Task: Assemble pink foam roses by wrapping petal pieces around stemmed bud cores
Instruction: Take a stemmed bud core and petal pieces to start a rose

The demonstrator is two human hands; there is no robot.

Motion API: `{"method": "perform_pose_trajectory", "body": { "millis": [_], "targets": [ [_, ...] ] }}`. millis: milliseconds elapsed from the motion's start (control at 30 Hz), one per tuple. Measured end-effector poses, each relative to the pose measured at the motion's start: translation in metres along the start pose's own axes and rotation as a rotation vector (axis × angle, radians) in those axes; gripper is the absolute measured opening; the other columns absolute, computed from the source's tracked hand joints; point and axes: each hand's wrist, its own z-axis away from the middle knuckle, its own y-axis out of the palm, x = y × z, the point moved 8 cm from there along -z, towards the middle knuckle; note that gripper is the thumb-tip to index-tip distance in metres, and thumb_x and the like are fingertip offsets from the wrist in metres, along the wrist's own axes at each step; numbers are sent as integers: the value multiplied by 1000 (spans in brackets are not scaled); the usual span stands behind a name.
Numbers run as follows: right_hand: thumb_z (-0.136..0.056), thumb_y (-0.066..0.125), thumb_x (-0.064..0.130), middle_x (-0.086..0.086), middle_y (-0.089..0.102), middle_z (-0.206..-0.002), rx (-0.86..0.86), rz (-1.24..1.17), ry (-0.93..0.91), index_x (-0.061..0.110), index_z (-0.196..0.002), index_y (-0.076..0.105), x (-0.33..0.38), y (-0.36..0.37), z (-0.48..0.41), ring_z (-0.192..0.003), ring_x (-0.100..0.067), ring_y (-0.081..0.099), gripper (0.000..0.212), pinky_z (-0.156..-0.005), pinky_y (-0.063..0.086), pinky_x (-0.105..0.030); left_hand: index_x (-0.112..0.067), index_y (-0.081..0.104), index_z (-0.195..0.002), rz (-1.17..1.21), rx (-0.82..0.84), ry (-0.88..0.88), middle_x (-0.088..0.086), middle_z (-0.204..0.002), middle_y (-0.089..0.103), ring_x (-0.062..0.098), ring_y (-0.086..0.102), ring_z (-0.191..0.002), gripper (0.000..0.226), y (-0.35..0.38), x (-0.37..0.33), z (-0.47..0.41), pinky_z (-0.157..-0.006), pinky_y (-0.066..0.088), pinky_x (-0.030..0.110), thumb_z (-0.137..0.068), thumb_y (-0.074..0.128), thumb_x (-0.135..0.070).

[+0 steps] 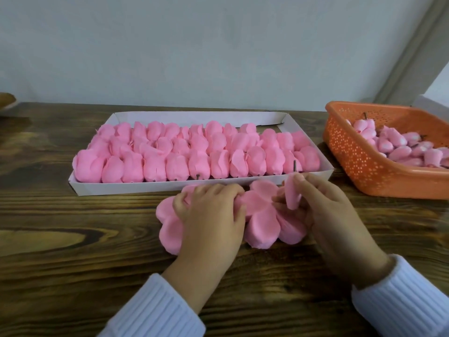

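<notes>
A stack of pink foam petal pieces (263, 222) lies on the wooden table (73, 239) in front of me. My left hand (211, 215) rests on the left part of the stack, fingers curled over the petals. My right hand (328, 210) pinches one lobe of the top petal piece (292, 195) and lifts it off the stack. A white cardboard tray (116, 188) behind the stack holds several rows of finished pink roses (194, 152). An orange plastic basket (359, 164) at the right holds several pink bud cores (401, 147) with dark stems.
A pale wall rises directly behind the table. A brown object (7, 100) pokes in at the far left edge. A white box corner (432, 105) stands behind the basket. Bare wood lies to the left of the stack and near my sleeves.
</notes>
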Motion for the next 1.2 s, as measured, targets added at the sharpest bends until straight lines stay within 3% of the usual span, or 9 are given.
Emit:
{"method": "perform_pose_trajectory", "body": {
  "millis": [233, 400, 533, 600, 700, 867, 1067, 1133, 1200],
  "targets": [
    [-77, 60, 53, -19, 69, -89, 47, 119, -45, 18, -89, 71, 3, 7, 3, -84, -20, 69, 39, -81, 58, -35, -38, 61, -89, 3, -2, 28, -20, -92, 55, 10, 47, -101, 9, 2, -1, 1, -97, 18, 39, -85, 64, -31],
    [-74, 63, 53, -7, 71, -82, 21, 47, -58, 21, -86, 73, 4, 5, 3, -81, -17, 70, 36, -71, 55, -26, -35, 65, -95, -22, 6, 35, -16, -97, 59, 14, 49, -104, 10, 3, -2, 2, -97, 18, 40, -86, 62, -31],
    [-77, 64, 51, -9, 71, -80, -1, 29, -108, 22, -89, 71, 9, 2, 5, -80, -21, 69, 33, -75, 57, -36, -29, 69, -88, 1, -45, 78, -11, -90, 61, 20, 53, -98, 4, -3, -6, 3, -92, 21, 40, -85, 68, -27],
    [-84, 65, 45, -6, 70, -76, -46, 51, -177, 23, -94, 69, 17, -1, 6, -76, -20, 69, 25, -75, 57, -38, -21, 68, -80, 104, -95, 125, -9, -83, 59, 17, 54, -87, 5, -8, -9, 3, -88, 32, 36, -82, 73, -20],
    [-81, 66, 39, -2, 70, -76, -132, 41, -280, 16, -107, 62, 31, -6, 10, -71, -15, 70, 35, -67, 56, -24, -13, 63, -77, 390, -138, 150, -7, -76, 57, 9, 50, -71, 11, -16, -10, 3, -69, 40, 18, -82, 72, -10],
    [-79, 63, 41, -5, 73, -84, -111, 106, -273, 13, -105, 64, 33, -3, 13, -81, -17, 71, 38, -72, 55, -24, -21, 60, -75, 474, -137, 116, -13, -65, 58, 9, 56, -74, 14, -19, -8, 5, -62, 42, 16, -88, 65, -20],
    [-85, 59, 37, 0, 73, -84, -24, 201, -262, 13, -106, 65, 31, 6, 14, -82, -9, 69, 32, -69, 53, -20, -14, 66, -83, 316, -108, 135, -7, -64, 60, 11, 52, -58, 13, -17, -8, 4, -57, 41, 31, -93, 60, -20],
    [-85, 59, 35, -3, 72, -87, 12, 212, -251, 15, -104, 66, 29, 10, 15, -83, -12, 69, 29, -71, 54, -22, -17, 68, -97, 314, -104, 133, -7, -71, 64, 12, 55, -62, 9, -18, -9, 3, -60, 41, 27, -92, 60, -13],
    [-84, 60, 35, -5, 73, -89, 40, 211, -241, 17, -102, 66, 27, 13, 15, -86, -15, 69, 26, -75, 55, -24, -18, 68, -109, 310, -97, 131, -6, -85, 67, 10, 56, -72, 25, -18, -10, 3, -67, 40, 15, -90, 61, -4]
  ]
}}
